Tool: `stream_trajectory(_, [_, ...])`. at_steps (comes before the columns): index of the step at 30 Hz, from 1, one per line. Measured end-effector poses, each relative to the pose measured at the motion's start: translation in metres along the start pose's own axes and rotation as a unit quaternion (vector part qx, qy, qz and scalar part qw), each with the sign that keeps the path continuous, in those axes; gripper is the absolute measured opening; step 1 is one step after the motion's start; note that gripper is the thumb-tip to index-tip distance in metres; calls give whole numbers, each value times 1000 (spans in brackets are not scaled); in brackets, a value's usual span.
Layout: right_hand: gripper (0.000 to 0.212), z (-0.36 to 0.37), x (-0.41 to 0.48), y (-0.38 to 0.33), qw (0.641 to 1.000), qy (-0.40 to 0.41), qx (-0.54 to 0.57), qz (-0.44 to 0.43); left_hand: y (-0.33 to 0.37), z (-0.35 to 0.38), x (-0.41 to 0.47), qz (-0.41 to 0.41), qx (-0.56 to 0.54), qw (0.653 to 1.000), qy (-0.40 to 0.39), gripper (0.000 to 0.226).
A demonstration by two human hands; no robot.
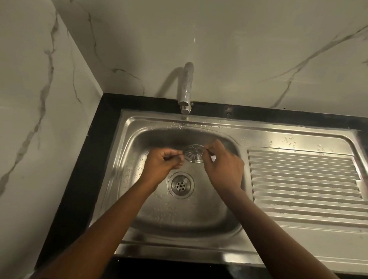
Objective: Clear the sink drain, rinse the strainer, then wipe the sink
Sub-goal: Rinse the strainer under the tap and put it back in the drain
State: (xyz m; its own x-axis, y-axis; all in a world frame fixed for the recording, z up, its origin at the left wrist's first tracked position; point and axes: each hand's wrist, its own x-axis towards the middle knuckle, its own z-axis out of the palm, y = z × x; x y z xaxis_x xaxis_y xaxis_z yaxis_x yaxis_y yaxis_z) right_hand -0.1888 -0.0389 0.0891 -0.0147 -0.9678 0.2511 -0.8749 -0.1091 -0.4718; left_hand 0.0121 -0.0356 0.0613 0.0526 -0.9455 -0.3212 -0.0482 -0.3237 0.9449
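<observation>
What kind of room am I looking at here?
Most likely a home kitchen. A stainless steel sink with a ribbed draining board is set in a dark countertop, with a tap on a marble-patterned wall. The left hand and right hand hold a strainer above the open drain.

Your table (86, 177) is a black slab in the corner of marble-look walls. A steel sink (195, 248) sits set into it, basin at left, ribbed drainboard (303, 182) at right. Water droplets dot the sink's rear rim and the drainboard's top. Tap (186, 86) stands at the back edge.
</observation>
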Motion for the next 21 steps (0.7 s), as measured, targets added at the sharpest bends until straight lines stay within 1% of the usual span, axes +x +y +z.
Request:
stream_trajectory(4, [12,21,-12,4,998,-54,7,30,-17,-5,5,49,93,993,46,15])
stream_trajectory(5, [13,28,-14,7,996,-78,20,50,-23,-6,7,54,124,990,49,14])
stream_trajectory(7, [16,42,-15,14,982,-133,68,116,-34,-7,11,48,173,983,41,19])
stream_trajectory(9, [13,55,-15,22,951,-185,147,200,-46,-8,15,20,202,979,32,22])
stream_trajectory(11, [18,69,-17,29,916,-218,208,264,-59,-8,21,-19,224,974,21,24])
stream_trajectory(12, [20,76,-19,32,902,-231,222,289,-65,-7,24,-39,230,972,15,26])
stream_trajectory(14, [15,91,-23,39,883,-251,228,325,-78,-6,29,-75,239,968,10,28])
stream_trajectory(17, [10,116,-29,49,873,-274,205,347,-101,-3,38,-126,254,959,3,10])
stream_trajectory(21, [19,139,-38,55,873,-303,175,340,-125,3,41,-159,263,951,10,15])
